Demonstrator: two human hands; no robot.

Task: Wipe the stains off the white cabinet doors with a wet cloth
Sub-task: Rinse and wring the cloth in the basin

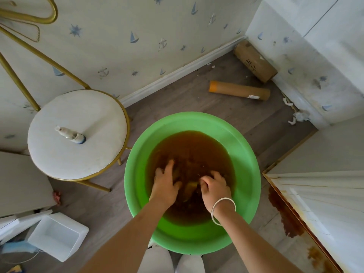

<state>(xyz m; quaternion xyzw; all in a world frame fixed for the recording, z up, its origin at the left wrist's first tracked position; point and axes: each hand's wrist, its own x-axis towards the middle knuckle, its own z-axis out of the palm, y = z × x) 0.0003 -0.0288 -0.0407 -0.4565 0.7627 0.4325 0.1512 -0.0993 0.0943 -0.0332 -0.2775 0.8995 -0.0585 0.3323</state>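
Note:
A green basin [137, 154] full of murky brown water stands on the floor below me. A yellowish cloth [190, 187] lies mostly under the water between my hands. My left hand [165, 184] dips into the water with its fingers on the cloth's left part. My right hand [214, 186], a silver bangle on its wrist, has its fingers curled round the cloth's right part. A white cabinet door [323, 209] with rusty brown streaks along its edge stands at the right.
A round white stool [59, 154] with gold legs stands at the left, a small bottle [71, 134] lying on it. A white open box [59, 236] sits at lower left. Two cardboard tubes [239, 90] lie near the far corner. A brown puddle [285, 215] stains the floor by the door.

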